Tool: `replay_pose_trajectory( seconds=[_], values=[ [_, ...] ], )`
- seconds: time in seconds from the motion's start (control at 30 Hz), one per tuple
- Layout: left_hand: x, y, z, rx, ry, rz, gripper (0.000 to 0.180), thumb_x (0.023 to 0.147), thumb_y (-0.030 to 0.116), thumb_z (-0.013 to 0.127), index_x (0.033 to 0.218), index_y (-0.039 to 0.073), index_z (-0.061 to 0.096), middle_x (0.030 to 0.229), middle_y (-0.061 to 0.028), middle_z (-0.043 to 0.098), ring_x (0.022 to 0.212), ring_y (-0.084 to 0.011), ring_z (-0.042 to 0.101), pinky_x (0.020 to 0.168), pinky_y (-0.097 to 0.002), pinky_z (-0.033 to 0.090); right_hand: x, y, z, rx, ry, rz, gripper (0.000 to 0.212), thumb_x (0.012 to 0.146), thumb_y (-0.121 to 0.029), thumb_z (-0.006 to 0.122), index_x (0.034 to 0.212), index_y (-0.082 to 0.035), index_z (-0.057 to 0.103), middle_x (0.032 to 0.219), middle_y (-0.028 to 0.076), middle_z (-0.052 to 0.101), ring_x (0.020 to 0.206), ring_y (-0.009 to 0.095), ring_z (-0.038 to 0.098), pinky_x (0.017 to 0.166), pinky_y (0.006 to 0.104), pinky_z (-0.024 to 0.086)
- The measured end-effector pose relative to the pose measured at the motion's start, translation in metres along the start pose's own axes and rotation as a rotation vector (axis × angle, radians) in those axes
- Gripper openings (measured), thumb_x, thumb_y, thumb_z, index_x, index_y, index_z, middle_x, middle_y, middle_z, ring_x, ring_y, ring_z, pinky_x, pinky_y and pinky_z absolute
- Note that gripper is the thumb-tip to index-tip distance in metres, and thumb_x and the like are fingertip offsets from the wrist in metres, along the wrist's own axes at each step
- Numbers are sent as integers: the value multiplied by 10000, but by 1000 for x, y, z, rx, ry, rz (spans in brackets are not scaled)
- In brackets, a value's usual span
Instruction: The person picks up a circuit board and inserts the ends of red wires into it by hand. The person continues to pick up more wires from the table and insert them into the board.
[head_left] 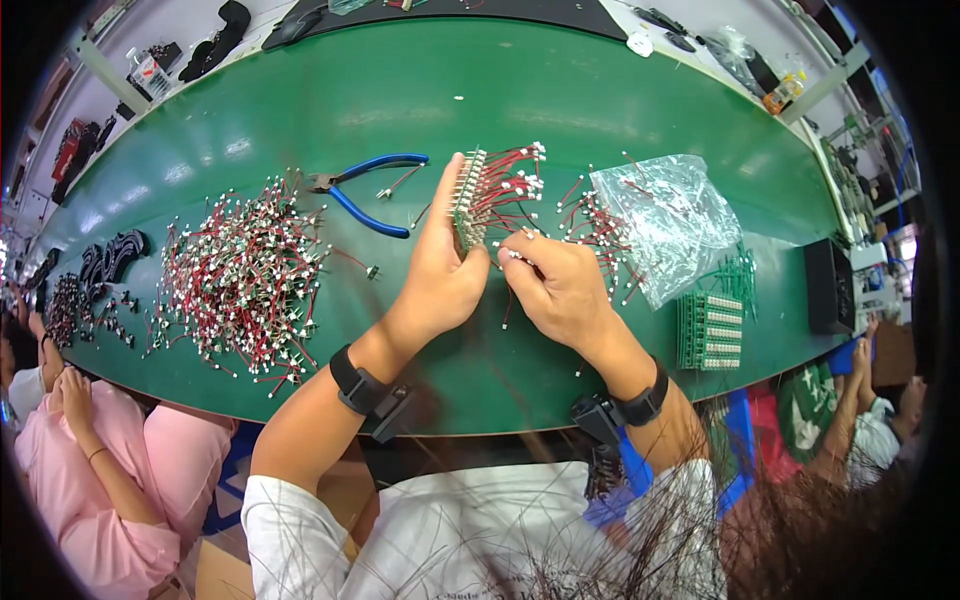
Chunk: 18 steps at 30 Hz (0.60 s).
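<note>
My left hand (436, 280) grips a narrow circuit board panel (466, 205) on edge above the green table. Short red-and-dark wire leads with white connectors (515, 185) stick out from its right side. Close to the panel's lower end, my right hand (562, 292) is closed in a pinch on a wire lead with a small white connector (528, 234); its fingers partly hide it. Blue-handled cutting pliers (352, 205) lie open to the left of my left hand. A loose wire lead (402, 181) rests between the plier handles.
A large heap of wired connectors (245, 275) lies at left. To the right are scattered wire leads (600, 228), a clear plastic bag (680, 215), stacked green board panels (712, 335) and a black bin (828, 285). A person in pink (100, 480) sits at left.
</note>
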<state>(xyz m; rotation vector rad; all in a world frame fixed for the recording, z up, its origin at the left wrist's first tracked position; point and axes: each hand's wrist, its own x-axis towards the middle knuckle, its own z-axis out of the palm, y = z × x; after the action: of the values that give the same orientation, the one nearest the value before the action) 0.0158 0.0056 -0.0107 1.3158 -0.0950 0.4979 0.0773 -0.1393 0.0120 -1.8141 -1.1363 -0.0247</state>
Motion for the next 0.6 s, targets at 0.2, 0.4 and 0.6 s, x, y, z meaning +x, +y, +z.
replay_pose_trajectory(
  seconds=[0.2,0.4,0.6],
  values=[
    [-4,3,4,214,-153,4,819,855,-164,422,1547,10,21,1420,-133,438,1264,-190,476,1092,-331,350,0,10,0,-197,-47,10,90,852,-99,603,848,-18,642,658,176,614,566,355,613,511,412,474],
    [-5,-2,1,261,-204,-26,830,854,-167,422,1548,13,5,1426,-135,432,1265,-193,474,1100,-335,340,2,12,1,-141,-57,-7,95,841,-123,602,831,-34,632,657,169,616,586,364,616,519,441,483],
    [-5,-4,0,219,-175,-14,824,848,-172,408,1546,9,10,1432,-137,428,1277,-197,472,1104,-337,338,1,15,-1,-134,-93,-42,85,839,-74,617,853,6,642,789,165,657,631,352,636,542,407,498]
  ],
)
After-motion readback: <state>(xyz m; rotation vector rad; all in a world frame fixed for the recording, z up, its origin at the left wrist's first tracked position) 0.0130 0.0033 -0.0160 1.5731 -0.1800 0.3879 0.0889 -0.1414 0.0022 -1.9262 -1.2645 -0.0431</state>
